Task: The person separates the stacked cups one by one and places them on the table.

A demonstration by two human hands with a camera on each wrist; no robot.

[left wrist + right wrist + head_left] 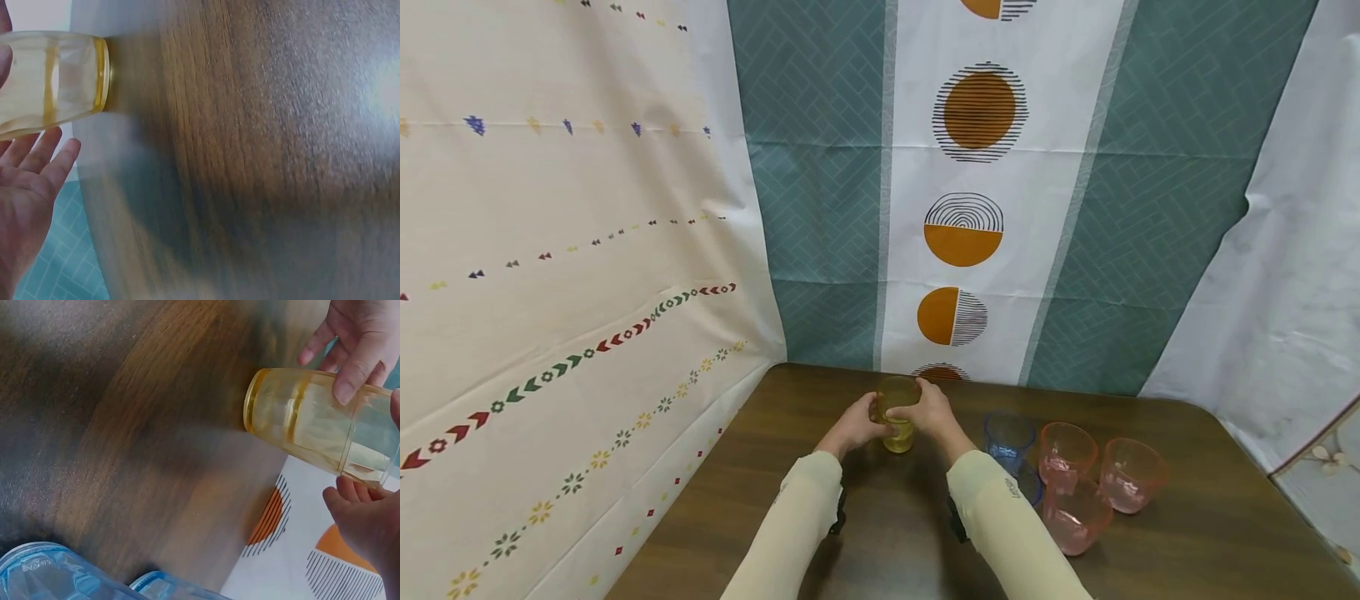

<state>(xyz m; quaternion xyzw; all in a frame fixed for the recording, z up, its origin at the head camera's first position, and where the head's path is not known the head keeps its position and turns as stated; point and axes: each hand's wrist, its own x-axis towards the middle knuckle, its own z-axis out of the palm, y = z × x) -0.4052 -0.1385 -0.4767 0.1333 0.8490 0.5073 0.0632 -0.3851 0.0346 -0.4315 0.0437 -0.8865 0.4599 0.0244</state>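
Toward the back of the table, two see-through yellow cups (898, 442) stand upright, one nested in the other. My left hand (854, 423) grips them from the left, its thumb across the near side in the head view. From the right, my right hand (931, 410) holds the upper cup close to the rim, thumb in front. In the right wrist view, the yellow cups (312, 415) show two base rings, one inside the other. The left wrist view shows the base of the yellow cups (75, 81) close to the tabletop, with my left hand (28, 187) alongside.
Right of my right arm stand two clear blue cups, one farther back (1009, 435) and one nearer (1030, 483). Beside them are three pink cups (1131, 475). A patterned cloth (820, 208) hangs behind the brown table (730, 500), another along the left.
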